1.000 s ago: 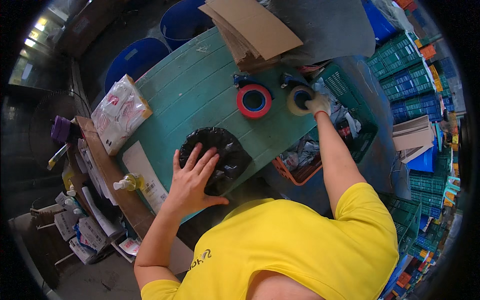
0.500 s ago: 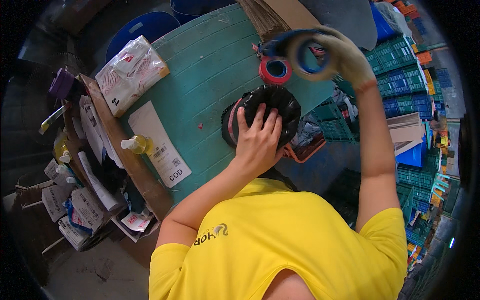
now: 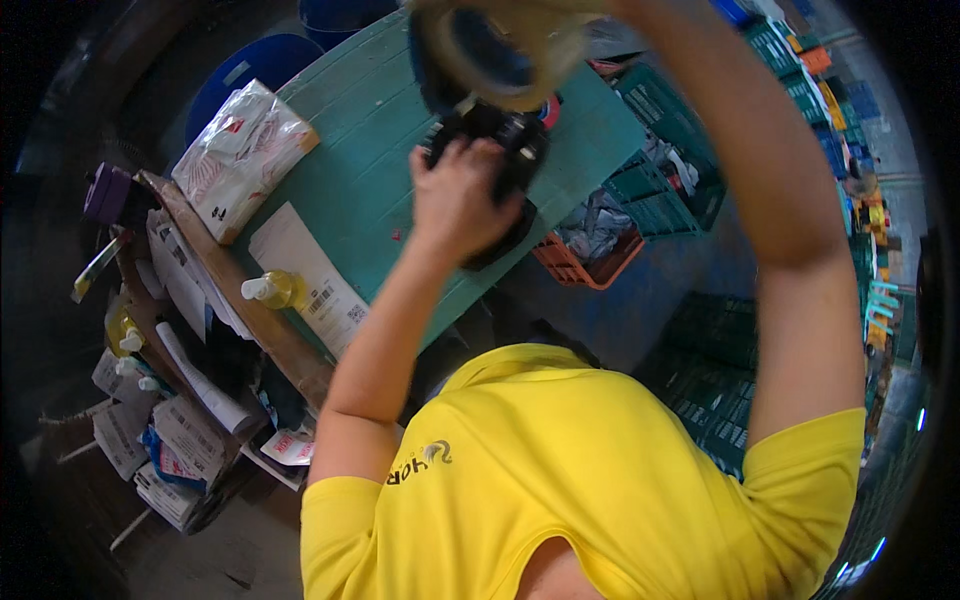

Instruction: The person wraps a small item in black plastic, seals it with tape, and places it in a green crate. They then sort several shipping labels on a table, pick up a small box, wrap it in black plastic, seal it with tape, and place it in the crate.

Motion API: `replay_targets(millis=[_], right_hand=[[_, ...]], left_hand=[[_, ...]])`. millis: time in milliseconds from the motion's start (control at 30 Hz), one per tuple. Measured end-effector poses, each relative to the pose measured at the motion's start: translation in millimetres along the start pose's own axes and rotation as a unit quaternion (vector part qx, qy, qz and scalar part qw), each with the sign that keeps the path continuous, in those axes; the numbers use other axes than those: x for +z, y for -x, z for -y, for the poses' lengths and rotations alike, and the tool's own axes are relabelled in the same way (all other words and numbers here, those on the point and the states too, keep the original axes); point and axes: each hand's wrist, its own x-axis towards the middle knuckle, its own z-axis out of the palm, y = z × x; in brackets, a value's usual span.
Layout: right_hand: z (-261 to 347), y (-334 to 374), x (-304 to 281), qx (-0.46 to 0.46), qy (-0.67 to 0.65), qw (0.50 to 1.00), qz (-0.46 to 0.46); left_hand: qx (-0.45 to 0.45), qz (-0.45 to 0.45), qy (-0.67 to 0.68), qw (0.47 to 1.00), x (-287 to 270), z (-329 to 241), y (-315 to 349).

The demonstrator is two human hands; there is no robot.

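Observation:
My left hand (image 3: 458, 195) presses and grips a black plastic-wrapped bundle (image 3: 510, 165) on the teal tabletop (image 3: 365, 125), its fingers bent over the top. Above the bundle's far side, my right hand (image 3: 560, 35), in a pale glove, is closed around a tape dispenser with a wide roll of tape (image 3: 485, 50). Motion smears that hand and the roll. Behind the bundle only a sliver of a red tape roll (image 3: 551, 112) shows. The bundle's far side is partly hidden by the dispenser.
A plastic-wrapped tissue pack (image 3: 240, 160), a white printed card (image 3: 300, 255) and a bottle of yellow liquid (image 3: 283, 290) lie along the left wooden ledge (image 3: 225, 270). An orange crate (image 3: 590, 260) and a green crate (image 3: 655, 195) stand off the table's right edge. Blue drums (image 3: 245, 75) stand beyond.
My right hand has swung left and down with the tape dispenser, coming over the bundle. My left hand and the bundle have shifted left and away from me, and the bundle looks tilted.

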Motion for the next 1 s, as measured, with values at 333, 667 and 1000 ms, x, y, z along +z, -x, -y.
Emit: replay_targets(millis=[333, 667, 1000], right_hand=[[-71, 85, 152, -0.044, -0.001, 0.987, -0.155], [-10, 64, 17, 0.089, 0.144, 0.978, -0.122], [63, -85, 44, 0.141, 0.014, 0.981, 0.133]], left_hand=[[0.049, -0.042, 0.011, 0.998, 4, 13, 1], [0.080, -0.222, 0.213, 0.948, 26, -28, 61], [0.086, -0.210, 0.122, 0.966, 50, -37, 75]])
